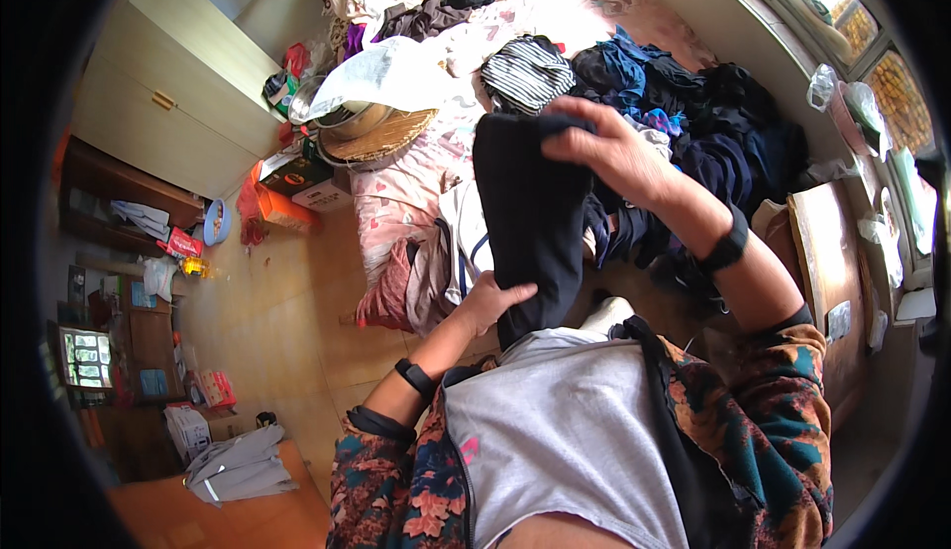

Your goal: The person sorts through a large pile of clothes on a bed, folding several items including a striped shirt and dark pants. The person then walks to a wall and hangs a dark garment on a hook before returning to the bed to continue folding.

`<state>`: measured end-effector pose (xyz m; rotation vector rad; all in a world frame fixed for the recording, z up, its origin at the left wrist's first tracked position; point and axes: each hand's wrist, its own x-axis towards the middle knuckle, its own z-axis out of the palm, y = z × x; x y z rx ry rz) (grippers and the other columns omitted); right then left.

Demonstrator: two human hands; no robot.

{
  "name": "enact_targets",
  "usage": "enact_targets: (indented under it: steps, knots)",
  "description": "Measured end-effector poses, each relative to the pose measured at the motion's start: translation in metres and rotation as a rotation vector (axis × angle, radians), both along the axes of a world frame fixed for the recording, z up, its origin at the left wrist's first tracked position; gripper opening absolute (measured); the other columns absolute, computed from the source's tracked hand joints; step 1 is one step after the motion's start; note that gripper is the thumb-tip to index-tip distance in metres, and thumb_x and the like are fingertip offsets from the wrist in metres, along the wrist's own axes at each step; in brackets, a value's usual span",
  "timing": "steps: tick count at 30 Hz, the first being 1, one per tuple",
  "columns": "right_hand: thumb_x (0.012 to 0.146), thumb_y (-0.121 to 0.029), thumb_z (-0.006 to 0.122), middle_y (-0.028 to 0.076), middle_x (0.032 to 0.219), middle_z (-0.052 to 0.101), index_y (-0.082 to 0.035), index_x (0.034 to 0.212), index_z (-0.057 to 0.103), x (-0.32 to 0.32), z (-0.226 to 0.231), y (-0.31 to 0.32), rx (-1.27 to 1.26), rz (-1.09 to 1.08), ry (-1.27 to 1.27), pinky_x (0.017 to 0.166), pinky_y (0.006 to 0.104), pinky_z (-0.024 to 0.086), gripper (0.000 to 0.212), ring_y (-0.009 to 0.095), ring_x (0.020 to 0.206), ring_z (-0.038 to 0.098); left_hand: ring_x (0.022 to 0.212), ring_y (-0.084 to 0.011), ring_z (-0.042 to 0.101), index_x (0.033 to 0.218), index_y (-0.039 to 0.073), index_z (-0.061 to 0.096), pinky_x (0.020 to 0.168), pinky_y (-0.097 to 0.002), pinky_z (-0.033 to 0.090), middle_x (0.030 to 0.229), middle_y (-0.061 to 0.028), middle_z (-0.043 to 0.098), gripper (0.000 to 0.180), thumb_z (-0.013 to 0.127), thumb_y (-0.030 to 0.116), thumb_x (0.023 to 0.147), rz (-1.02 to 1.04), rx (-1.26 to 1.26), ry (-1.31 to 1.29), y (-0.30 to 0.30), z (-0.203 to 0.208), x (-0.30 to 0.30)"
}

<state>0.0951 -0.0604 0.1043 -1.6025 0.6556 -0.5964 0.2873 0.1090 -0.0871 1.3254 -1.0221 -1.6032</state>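
A black folded garment [535, 217], long and narrow like trousers, is stretched between my hands in front of my body. My left hand [492, 303] grips its lower part near my waist, the thumb lying over the cloth. Higher up, my right hand [609, 153] has its fingers closed on the top right corner, palm partly turned down. Just beyond my right hand lies a black-and-white striped garment [527, 73] on the bed. A heap of dark clothes [733, 118] spreads to the right of it, with a blue piece [622, 63] on top.
The bed [456, 58] has a pink patterned sheet. Pale and reddish clothes [396, 296] hang over its near edge. A woven tray [391, 138] and a white sheet stand at its left. A wooden board [827, 281] is at the right, below the window. A grey garment [243, 465] lies lower left.
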Motion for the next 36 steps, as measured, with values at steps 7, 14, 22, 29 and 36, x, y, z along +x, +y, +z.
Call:
enact_targets:
  steps: [7, 14, 22, 29, 36]
  knots:
    - [0.074, -0.009, 0.066, 0.012, 0.098, 0.067, -0.004, 0.107, 0.063, -0.047, -0.021, 0.053, -0.538, 0.684, 0.150, 0.083, 0.0386, 0.051, 0.033, 0.032, 0.092, 0.064, 0.097, -0.0191, 0.063, 0.117, -0.004, 0.060, 0.091, -0.0321, 0.049, 0.111, -0.0097, 0.066, 0.032, 0.060, 0.014, 0.090, 0.484, 0.038, 0.714, -0.012, 0.004, 0.053]
    - [0.077, -0.014, 0.067, 0.015, 0.102, 0.067, -0.006, 0.113, 0.062, -0.054, -0.072, 0.053, -0.449, 0.405, 0.456, 0.082, 0.0393, 0.052, 0.038, 0.033, 0.093, 0.065, 0.099, -0.0228, 0.064, 0.119, -0.006, 0.057, 0.093, -0.0333, 0.051, 0.112, -0.0128, 0.065, 0.033, 0.046, 0.015, 0.096, 0.445, -0.351, 0.174, -0.028, 0.028, 0.075]
    - [0.062, -0.021, 0.081, 0.018, 0.125, 0.053, -0.006, 0.126, 0.053, -0.033, -0.070, 0.055, -0.973, 0.061, 0.097, 0.095, 0.0439, 0.043, 0.071, 0.036, 0.111, 0.053, 0.094, -0.0195, 0.065, 0.107, -0.006, 0.066, 0.092, -0.0336, 0.047, 0.101, -0.0115, 0.070, 0.036, 0.061, 0.023, 0.085, -0.129, -0.568, -0.482, -0.008, 0.093, 0.043]
    - [0.074, -0.024, 0.073, 0.018, 0.086, 0.067, -0.004, 0.115, 0.060, -0.046, -0.110, 0.060, -0.235, 0.514, 0.384, 0.075, 0.0396, 0.052, 0.047, 0.034, 0.080, 0.066, 0.086, -0.0133, 0.066, 0.105, -0.006, 0.066, 0.081, -0.0265, 0.052, 0.098, -0.0085, 0.070, 0.026, 0.054, 0.015, 0.094, 0.047, -0.195, 0.248, 0.014, 0.070, 0.024]
    - [0.081, -0.013, 0.070, 0.003, 0.098, 0.068, 0.002, 0.122, 0.057, -0.095, -0.142, 0.010, 0.376, 0.227, 0.112, 0.083, 0.0247, 0.050, 0.046, 0.010, 0.089, 0.061, 0.082, -0.0210, 0.068, 0.107, -0.003, 0.062, 0.076, -0.0299, 0.051, 0.094, -0.0147, 0.070, 0.036, 0.048, 0.029, 0.100, 0.322, -0.049, 0.058, -0.001, 0.047, 0.044]
